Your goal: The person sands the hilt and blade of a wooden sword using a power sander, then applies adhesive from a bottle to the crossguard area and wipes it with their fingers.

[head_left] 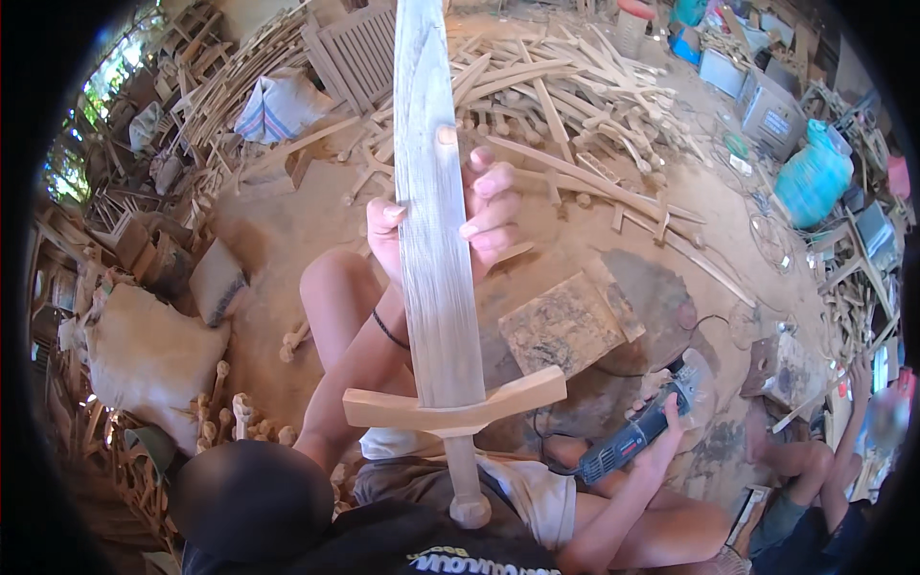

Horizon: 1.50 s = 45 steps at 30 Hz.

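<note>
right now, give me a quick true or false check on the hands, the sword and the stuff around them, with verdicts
1. The right hand holds a blue angle grinder. True.
2. The left hand grips the wooden sword by its handle. False: it grips the blade.
3. Loose wooden pieces lie heaped on the ground in the upper part of the picture. True.
4. The whole blade is in view. False: it runs out past the upper edge.
5. The teal bag is at the lower left. False: it is at the upper right.
</note>
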Motion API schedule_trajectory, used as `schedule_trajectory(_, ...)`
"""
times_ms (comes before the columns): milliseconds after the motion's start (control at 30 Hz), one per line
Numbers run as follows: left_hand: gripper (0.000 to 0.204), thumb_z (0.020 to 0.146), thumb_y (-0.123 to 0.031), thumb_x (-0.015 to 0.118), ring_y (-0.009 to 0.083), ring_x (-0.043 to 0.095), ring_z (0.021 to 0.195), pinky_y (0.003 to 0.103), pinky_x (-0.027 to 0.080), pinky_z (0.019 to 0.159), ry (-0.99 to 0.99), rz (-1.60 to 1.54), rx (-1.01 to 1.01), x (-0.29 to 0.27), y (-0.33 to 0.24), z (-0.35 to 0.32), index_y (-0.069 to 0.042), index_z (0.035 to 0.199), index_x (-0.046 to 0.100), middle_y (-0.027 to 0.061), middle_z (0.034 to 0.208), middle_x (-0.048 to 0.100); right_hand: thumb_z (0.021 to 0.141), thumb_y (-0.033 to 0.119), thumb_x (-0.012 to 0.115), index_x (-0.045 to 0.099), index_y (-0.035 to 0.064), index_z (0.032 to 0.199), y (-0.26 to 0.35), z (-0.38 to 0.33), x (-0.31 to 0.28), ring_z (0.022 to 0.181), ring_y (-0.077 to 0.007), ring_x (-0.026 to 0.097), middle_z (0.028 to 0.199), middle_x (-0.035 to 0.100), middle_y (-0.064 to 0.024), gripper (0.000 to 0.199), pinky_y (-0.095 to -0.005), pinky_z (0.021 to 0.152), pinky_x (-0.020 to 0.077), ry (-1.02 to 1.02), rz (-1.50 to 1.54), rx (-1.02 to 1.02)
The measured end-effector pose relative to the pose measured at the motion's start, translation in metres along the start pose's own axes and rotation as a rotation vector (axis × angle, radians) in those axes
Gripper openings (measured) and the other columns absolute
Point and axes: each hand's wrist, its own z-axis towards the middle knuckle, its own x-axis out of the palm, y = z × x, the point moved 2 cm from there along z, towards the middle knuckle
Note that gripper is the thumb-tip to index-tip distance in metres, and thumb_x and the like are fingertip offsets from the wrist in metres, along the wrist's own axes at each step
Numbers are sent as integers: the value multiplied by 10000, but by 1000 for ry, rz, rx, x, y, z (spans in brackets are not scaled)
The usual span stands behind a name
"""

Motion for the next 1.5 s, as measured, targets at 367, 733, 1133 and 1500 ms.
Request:
schedule_trajectory(367, 749, 686, -413, 772, 314, 574, 1045, 468, 411, 926, 40, 84, -236, 10, 9, -12, -146, 1364, 598, 138, 1378, 544, 1067, 551, 662, 578, 12, 1243, 0, 42, -5, 883, -298, 594, 1030, 613, -170, 573, -451, 805, 529, 44, 156, 67)
schedule_trajectory(733, 801, 1082, -646, 596, 282, 681, 1137, 533, 579, 1023, -257, 438, -383, 40, 4, -29, -37, 1588, 481, 112, 1354, 610, 966, 382, 795, 599, 1, 1246, 62, 26, 29, 824, -259, 655, 1073, 673, -166, 512, -420, 733, 584, 128, -5, -161)
schedule_trajectory(1133, 555, 1099, -559, 665, 176, 689, 782, 320, 589, 732, -679, 1253, -321, -25, -107, 199, -12, 1190, 688, 62, 895, 694, 1097, 422, 656, 586, -30, 1387, 265, 101, 114, 867, -208, 611, 1072, 643, -138, 541, -385, 773, 563, 310, -153, -198)
schedule_trajectory(1500, 755, 1067, -754, 615, 117, 568, 621, 336, 468, 565, -398, 2014, -1023, -280, -44, 96, -23, 903, 705, 6, 711, 617, 1086, 627, 586, 535, -96, 1487, 115, 360, -77, 756, -156, 604, 942, 604, -84, 828, -350, 725, 559, 260, 108, 398)
